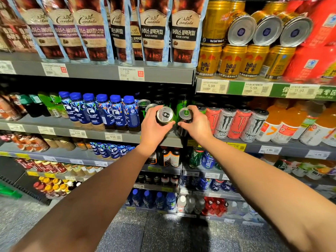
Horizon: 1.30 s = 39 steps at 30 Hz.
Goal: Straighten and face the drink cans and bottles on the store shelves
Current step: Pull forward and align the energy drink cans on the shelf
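Both hands are working the energy drink row on the middle shelf, between the blue-capped bottles and the pink and white cans. To face them well, each can should be turning until its logo is looking outward, then sliding flush to the shelf edge. The left hand is gripping a green can, fingers curled round it; the right hand is wrapping a black can.
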Each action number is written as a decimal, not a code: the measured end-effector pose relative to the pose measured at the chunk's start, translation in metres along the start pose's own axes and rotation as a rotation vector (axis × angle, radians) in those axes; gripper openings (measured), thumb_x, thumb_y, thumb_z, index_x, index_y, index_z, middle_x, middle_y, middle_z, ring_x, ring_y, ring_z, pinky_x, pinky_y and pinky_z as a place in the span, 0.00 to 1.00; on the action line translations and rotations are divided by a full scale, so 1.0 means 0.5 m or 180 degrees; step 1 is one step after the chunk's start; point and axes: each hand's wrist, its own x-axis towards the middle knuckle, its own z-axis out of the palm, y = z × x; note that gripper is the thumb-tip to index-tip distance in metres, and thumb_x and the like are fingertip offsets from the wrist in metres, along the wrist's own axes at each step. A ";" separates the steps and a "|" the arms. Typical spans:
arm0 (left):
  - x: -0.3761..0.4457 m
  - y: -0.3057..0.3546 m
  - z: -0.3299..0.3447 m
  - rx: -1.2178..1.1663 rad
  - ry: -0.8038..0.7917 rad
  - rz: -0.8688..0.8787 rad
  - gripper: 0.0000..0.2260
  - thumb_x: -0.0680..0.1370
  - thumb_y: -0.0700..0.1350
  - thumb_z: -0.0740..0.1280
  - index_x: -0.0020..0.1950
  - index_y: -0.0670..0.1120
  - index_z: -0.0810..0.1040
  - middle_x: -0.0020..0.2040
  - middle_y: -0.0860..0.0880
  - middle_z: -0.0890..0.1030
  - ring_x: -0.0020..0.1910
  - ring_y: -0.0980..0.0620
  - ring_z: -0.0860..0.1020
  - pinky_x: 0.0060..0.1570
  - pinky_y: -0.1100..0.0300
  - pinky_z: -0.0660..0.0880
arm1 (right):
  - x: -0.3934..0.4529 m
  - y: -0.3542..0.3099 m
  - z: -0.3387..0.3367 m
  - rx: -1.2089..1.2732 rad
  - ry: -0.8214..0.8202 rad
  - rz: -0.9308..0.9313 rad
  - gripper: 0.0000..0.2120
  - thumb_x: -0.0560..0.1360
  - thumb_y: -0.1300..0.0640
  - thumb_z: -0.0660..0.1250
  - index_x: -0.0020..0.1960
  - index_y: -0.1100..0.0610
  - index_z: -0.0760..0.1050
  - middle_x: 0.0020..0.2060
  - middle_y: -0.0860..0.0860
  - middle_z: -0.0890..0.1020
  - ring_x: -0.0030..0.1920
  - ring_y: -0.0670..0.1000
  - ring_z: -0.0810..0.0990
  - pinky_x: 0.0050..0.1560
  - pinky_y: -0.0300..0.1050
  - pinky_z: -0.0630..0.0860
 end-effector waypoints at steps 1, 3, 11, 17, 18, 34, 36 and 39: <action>0.001 0.000 -0.003 -0.0037 0.0020 0.0015 0.25 0.67 0.49 0.80 0.61 0.49 0.76 0.58 0.54 0.78 0.58 0.59 0.75 0.59 0.67 0.70 | -0.001 0.000 0.001 0.0025 -0.0004 0.0025 0.33 0.69 0.50 0.78 0.69 0.54 0.68 0.59 0.54 0.81 0.58 0.56 0.79 0.56 0.50 0.77; 0.001 -0.001 -0.010 -0.0103 0.0091 0.0028 0.25 0.68 0.48 0.80 0.61 0.48 0.76 0.58 0.54 0.78 0.58 0.60 0.74 0.59 0.73 0.67 | -0.002 0.001 0.003 0.0095 0.0021 0.0103 0.34 0.69 0.51 0.77 0.70 0.55 0.66 0.59 0.54 0.81 0.58 0.57 0.79 0.57 0.50 0.76; 0.035 -0.010 -0.004 -0.0104 -0.0388 0.0163 0.25 0.67 0.46 0.79 0.61 0.50 0.74 0.59 0.53 0.77 0.59 0.56 0.75 0.61 0.50 0.74 | -0.008 0.003 0.009 0.0219 0.0159 0.0155 0.29 0.69 0.52 0.77 0.66 0.57 0.70 0.57 0.53 0.81 0.58 0.55 0.78 0.52 0.45 0.73; 0.050 -0.019 0.009 -0.0102 -0.0585 0.0172 0.26 0.67 0.45 0.79 0.61 0.52 0.74 0.59 0.56 0.76 0.60 0.57 0.75 0.57 0.47 0.77 | -0.011 0.009 0.008 0.0454 0.0330 0.0114 0.29 0.68 0.51 0.77 0.66 0.56 0.71 0.57 0.51 0.81 0.58 0.52 0.78 0.55 0.44 0.74; 0.049 -0.021 0.009 -0.0118 -0.0631 0.0172 0.26 0.67 0.45 0.79 0.62 0.53 0.74 0.60 0.56 0.76 0.60 0.57 0.75 0.56 0.46 0.78 | -0.013 0.009 0.007 0.0509 0.0384 0.0105 0.29 0.68 0.52 0.77 0.66 0.56 0.71 0.57 0.50 0.81 0.58 0.50 0.77 0.55 0.43 0.73; -0.010 -0.026 -0.050 -0.0540 -0.0033 -0.0087 0.24 0.68 0.50 0.77 0.62 0.53 0.75 0.58 0.59 0.78 0.58 0.55 0.77 0.56 0.44 0.77 | -0.026 0.006 -0.017 0.0915 0.0395 0.0203 0.29 0.69 0.55 0.75 0.67 0.53 0.70 0.56 0.45 0.76 0.52 0.45 0.74 0.55 0.39 0.69; -0.014 -0.031 -0.066 -0.0582 0.0077 -0.0189 0.24 0.67 0.50 0.77 0.61 0.52 0.76 0.56 0.57 0.79 0.57 0.55 0.78 0.58 0.47 0.77 | -0.022 0.002 -0.014 0.0930 0.0385 0.0221 0.28 0.69 0.54 0.76 0.66 0.52 0.71 0.53 0.44 0.77 0.43 0.42 0.75 0.49 0.38 0.70; -0.018 -0.035 -0.087 -0.0647 0.0066 -0.0284 0.24 0.67 0.50 0.77 0.61 0.50 0.76 0.55 0.59 0.79 0.54 0.59 0.79 0.58 0.58 0.76 | -0.007 -0.010 -0.005 0.0887 0.0296 0.0257 0.29 0.68 0.53 0.76 0.67 0.52 0.70 0.49 0.47 0.79 0.32 0.39 0.73 0.41 0.40 0.71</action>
